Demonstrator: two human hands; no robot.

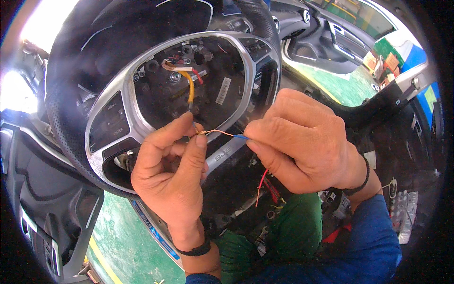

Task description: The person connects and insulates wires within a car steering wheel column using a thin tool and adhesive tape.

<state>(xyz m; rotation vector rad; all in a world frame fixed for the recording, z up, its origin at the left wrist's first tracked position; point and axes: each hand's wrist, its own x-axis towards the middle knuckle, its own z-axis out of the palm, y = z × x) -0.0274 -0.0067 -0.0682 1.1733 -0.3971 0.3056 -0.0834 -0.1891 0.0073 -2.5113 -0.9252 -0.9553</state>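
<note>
Left of centre, the left hand (171,165), fingers curled, pinched bare copper strands (202,132). Right of centre, the right hand (302,142), knuckles up, pinched a blue-insulated wire (240,137) meeting them mid-frame. The partly hidden steering wheel (153,102) filled the upper left; an open car door (321,46) stood upper right.

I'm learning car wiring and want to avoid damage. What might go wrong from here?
The bare copper stretched between the left hand and the right hand looks thin, so a hard tug might break it. Being uncovered, it could short against the steering wheel's metallic-looking trim if live. The loose red wire below the right hand might snag.
</note>
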